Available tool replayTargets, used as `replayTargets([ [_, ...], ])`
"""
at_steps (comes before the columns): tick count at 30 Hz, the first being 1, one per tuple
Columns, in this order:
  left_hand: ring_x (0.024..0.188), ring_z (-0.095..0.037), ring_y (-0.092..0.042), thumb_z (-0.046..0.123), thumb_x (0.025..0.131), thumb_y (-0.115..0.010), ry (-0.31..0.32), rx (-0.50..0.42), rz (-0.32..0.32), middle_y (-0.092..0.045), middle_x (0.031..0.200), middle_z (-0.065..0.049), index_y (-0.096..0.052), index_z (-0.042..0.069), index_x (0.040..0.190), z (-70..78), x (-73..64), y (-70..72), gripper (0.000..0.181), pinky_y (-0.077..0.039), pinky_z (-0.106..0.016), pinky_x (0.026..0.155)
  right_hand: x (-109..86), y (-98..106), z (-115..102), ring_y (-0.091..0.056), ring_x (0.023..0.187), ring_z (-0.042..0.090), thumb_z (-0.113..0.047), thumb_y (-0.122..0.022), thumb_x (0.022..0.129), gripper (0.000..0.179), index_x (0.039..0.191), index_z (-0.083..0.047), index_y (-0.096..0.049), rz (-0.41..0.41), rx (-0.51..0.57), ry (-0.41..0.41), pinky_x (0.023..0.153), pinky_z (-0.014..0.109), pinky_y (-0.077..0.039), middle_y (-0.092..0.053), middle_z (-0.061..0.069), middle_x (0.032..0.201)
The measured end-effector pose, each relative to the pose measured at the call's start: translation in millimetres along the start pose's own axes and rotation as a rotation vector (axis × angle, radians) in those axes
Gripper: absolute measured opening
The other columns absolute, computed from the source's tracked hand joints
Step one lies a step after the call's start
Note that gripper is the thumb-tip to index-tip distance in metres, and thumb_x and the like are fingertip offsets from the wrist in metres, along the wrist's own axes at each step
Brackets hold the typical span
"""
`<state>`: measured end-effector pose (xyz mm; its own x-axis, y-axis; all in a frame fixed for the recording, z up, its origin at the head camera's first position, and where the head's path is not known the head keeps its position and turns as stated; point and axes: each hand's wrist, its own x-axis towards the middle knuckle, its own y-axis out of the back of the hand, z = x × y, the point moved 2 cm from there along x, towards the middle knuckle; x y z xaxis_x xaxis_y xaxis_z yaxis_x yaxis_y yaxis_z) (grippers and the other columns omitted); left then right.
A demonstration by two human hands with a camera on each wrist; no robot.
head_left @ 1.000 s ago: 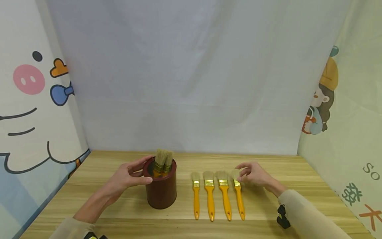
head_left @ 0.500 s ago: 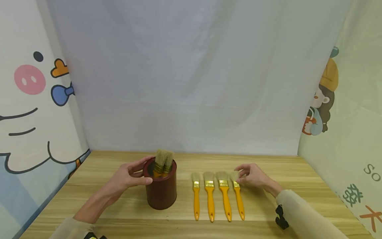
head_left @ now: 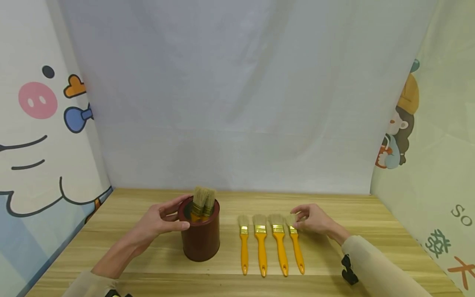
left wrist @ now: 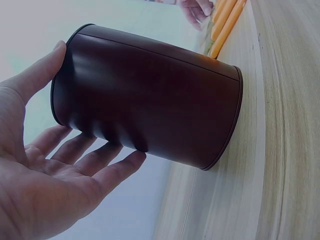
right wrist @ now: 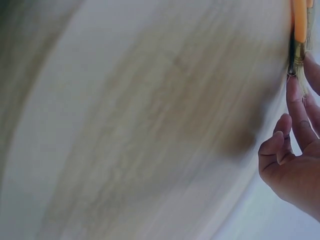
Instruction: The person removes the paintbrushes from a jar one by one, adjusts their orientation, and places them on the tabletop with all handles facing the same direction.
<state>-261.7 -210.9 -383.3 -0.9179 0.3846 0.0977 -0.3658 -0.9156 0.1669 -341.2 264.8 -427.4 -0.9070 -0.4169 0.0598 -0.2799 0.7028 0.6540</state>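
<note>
A dark red-brown round pot (head_left: 201,243) stands upright on the left of the table, two paintbrushes (head_left: 203,202) in it with bristles up. My left hand (head_left: 159,220) holds the pot at its left side, thumb near the rim and fingertips on the wall in the left wrist view. To the right, several orange-handled paintbrushes lie side by side, bristles pointing away. At the far right of the row, my right hand (head_left: 313,220) pinches the bristle end of the rightmost paintbrush (head_left: 297,247); in the right wrist view, thumb and fingers close about its bristles (right wrist: 302,82).
The other lying brushes are a narrow one (head_left: 244,247) on the left and two wider ones, a left wide paintbrush (head_left: 261,247) and a right wide paintbrush (head_left: 281,247). A pale curtain (head_left: 237,103) hangs behind the wooden table (head_left: 334,272), with printed cloths at both sides.
My right hand has shifted slightly left, drawing the bristle end of the rightmost paintbrush closer to its neighbour. The left hand and the pot have stayed in place.
</note>
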Motion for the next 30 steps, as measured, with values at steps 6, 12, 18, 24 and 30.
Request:
replayTargets([
  [6, 0.147, -0.048, -0.039, 0.015, 0.095, -0.080, 0.002, 0.004, 0.004, -0.040, 0.163, -0.021, -0.038, 0.009, 0.165, 0.6, 0.6, 0.0, 0.082, -0.052, -0.044, 0.106, -0.9, 0.6, 0.2, -0.067, 0.089, 0.024, -0.002, -0.083, 0.088, 0.042, 0.124, 0.012, -0.068, 0.006, -0.006, -0.004, 0.073, 0.035, -0.055, -0.072, 0.011, 0.099],
  [12, 0.147, -0.049, -0.038, 0.014, 0.095, -0.080, 0.003, 0.002, 0.002, -0.039, 0.164, -0.022, -0.038, 0.008, 0.165, 0.7, 1.4, 0.0, 0.082, -0.052, -0.043, 0.105, -1.1, 0.2, 1.7, -0.065, 0.085, 0.024, -0.002, -0.084, 0.087, 0.041, 0.122, 0.012, -0.068, 0.013, 0.005, 0.002, 0.069, 0.031, -0.052, -0.072, 0.010, 0.096],
  [18, 0.146, -0.050, -0.038, 0.016, 0.094, -0.081, 0.013, 0.013, 0.006, -0.039, 0.163, -0.022, -0.037, 0.008, 0.165, -1.8, 2.6, -0.5, 0.084, -0.051, -0.046, 0.107, 0.1, -0.5, 4.8, -0.063, 0.080, 0.021, -0.001, -0.084, 0.087, 0.040, 0.120, 0.013, -0.069, 0.017, 0.004, 0.014, 0.065, 0.027, -0.051, -0.071, 0.010, 0.095],
  [24, 0.147, -0.051, -0.036, 0.017, 0.095, -0.080, 0.010, 0.023, 0.007, -0.040, 0.163, -0.023, -0.037, 0.007, 0.165, -3.5, 2.7, -0.1, 0.084, -0.051, -0.047, 0.107, -1.3, -0.5, 4.1, -0.064, 0.079, 0.021, 0.000, -0.083, 0.088, 0.040, 0.121, 0.016, -0.067, 0.019, 0.022, 0.029, 0.065, 0.027, -0.051, -0.071, 0.014, 0.096],
  [30, 0.147, -0.051, -0.037, 0.017, 0.095, -0.081, 0.012, 0.025, 0.008, -0.040, 0.163, -0.023, -0.037, 0.007, 0.165, -3.6, 2.9, -0.1, 0.084, -0.051, -0.047, 0.107, -0.9, -1.2, 5.2, -0.065, 0.081, 0.022, -0.001, -0.084, 0.088, 0.040, 0.120, 0.015, -0.068, 0.022, 0.027, 0.020, 0.066, 0.027, -0.053, -0.071, 0.013, 0.096],
])
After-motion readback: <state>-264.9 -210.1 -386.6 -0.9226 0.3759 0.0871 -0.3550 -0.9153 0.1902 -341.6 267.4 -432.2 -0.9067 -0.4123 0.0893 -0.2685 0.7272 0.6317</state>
